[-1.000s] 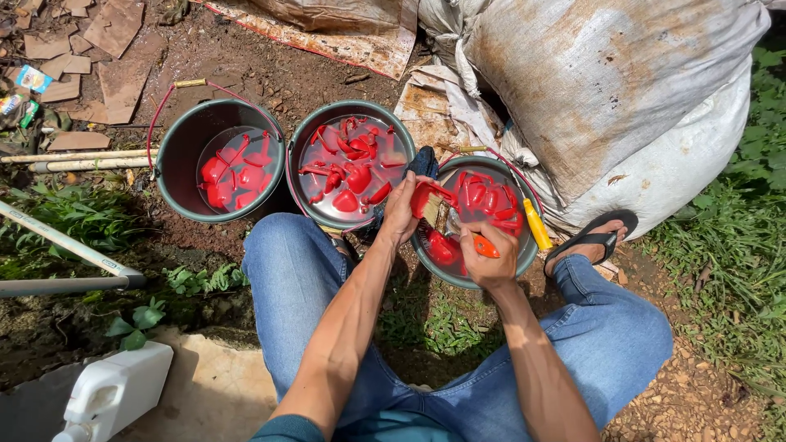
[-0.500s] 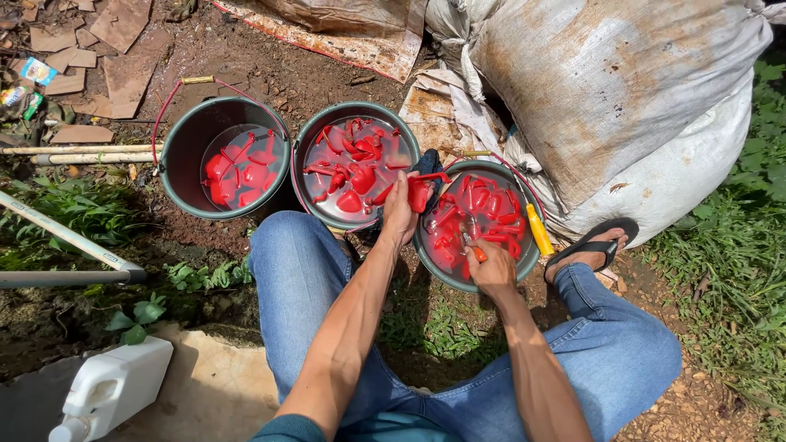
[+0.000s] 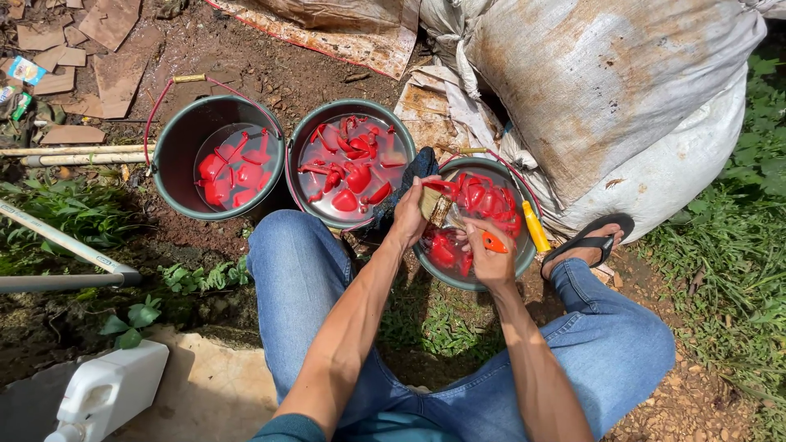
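Red plastic pieces (image 3: 483,200) lie soaking in the bucket (image 3: 524,262) directly under both hands, which sits on the ground between the person's spread knees so that either hand can dip in without reaching. The left hand (image 3: 412,214) is closed around a pale, flat brush-like tool (image 3: 431,203) with a red piece pressed against it, held just above the water at the near rim, probably so drips fall back into the bucket. The right hand (image 3: 490,254), just beside it and a little nearer the body, is clamped on a small orange-red piece (image 3: 494,242), its fingers curled over it. To the left of the left hand stands a second bucket (image 3: 304,131) of water with more red pieces (image 3: 348,168), and further left a third bucket (image 3: 176,155) holding fewer red pieces (image 3: 232,173); the three stand in a row within arm's reach. A dark cloth (image 3: 413,168) hangs between the two nearer buckets, touching the left hand's side. A yellow handle (image 3: 536,229) rests on the rim to the right of the right hand. Beyond the hands a large stained sack (image 3: 606,90) leans close, and a sandalled foot (image 3: 594,241) is planted to the right of the bucket. A white jerrycan (image 3: 102,393) lies well off to the left, close to the body.
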